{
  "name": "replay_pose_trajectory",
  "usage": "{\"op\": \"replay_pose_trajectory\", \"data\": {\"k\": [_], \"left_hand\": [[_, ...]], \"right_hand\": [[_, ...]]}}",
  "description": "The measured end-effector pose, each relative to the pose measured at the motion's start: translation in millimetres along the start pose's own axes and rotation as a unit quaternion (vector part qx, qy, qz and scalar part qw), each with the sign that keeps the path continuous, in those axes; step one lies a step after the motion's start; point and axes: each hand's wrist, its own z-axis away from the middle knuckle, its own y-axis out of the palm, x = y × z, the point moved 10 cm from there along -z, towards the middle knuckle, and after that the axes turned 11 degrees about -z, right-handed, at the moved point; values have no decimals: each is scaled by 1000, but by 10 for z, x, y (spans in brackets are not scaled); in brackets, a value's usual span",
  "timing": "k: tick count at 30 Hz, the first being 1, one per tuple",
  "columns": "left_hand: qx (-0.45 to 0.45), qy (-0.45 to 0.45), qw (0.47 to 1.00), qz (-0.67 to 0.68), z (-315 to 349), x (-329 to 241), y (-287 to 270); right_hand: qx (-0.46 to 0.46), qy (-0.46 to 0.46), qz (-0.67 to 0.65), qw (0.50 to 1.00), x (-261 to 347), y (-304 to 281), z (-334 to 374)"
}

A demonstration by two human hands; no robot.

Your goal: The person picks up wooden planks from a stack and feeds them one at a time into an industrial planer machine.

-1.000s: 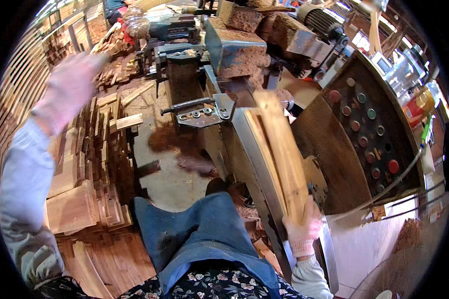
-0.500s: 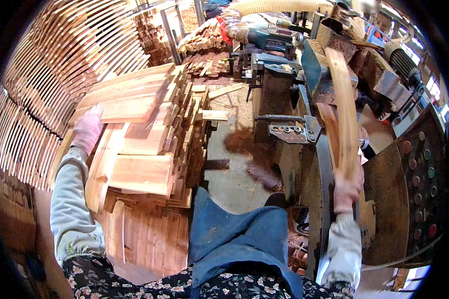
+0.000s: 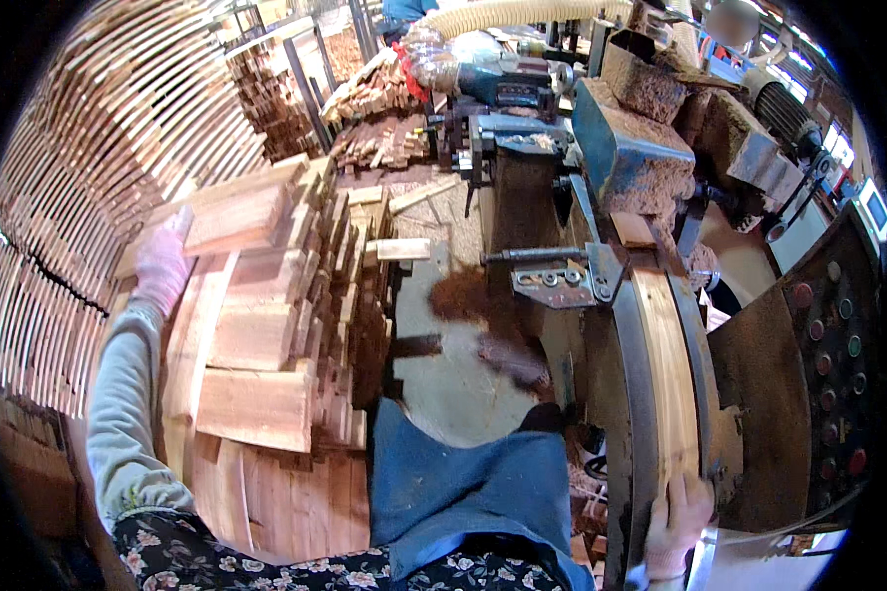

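My left hand (image 3: 163,261), in a pale pink glove, rests at the left end of a wooden board (image 3: 241,222) on top of the stack. Its fingers stretch along the wood. On the right, a long, pale wooden strip (image 3: 668,369) lies flat in the machine's narrow metal channel. My right hand (image 3: 678,522), also gloved, touches the strip's near end with fingers extended over it. Ahead of that strip, a shorter reddish piece of wood (image 3: 633,229) sits by the machine's sawdust-covered housing (image 3: 626,148).
Stacked boards (image 3: 256,404) stand left of my blue apron (image 3: 463,492). Behind them rises a tall wall of layered slats (image 3: 138,108). A control panel (image 3: 833,364) with coloured buttons stands at the far right. Sawdust (image 3: 468,293) lies on the floor between stack and machine.
The pale strip was raised and tilted in my right hand; now it lies down in the channel. My right hand has moved nearer to me and loosened its grip. My left hand stays at the stack.
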Motion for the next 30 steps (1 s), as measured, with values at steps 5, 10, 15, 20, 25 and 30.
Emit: {"op": "replay_pose_trajectory", "data": {"k": [5, 10, 15, 20, 25, 30], "left_hand": [[-36, 23, 999, 31, 145, -126, -353], [-129, 181, 974, -40, 266, -976, -1447], [-187, 344, 917, -69, 365, -2665, -2248], [-273, 482, 828, 88, 751, -4350, -3093], [-294, 506, 794, 164, 237, -4277, -3225], [-6, 306, 950, -65, -1060, -2173, -1490]], "right_hand": [[-25, -30, -41, 998, -239, 539, -1089], [-4, -21, -31, 999, -161, 865, -1867], [18, -128, -297, 946, 1201, 757, -2220], [103, -41, -367, 924, 1671, 690, -1954], [-8, 75, -150, 986, 736, 177, -831], [43, 280, 28, 959, -16, -317, 634]]}}
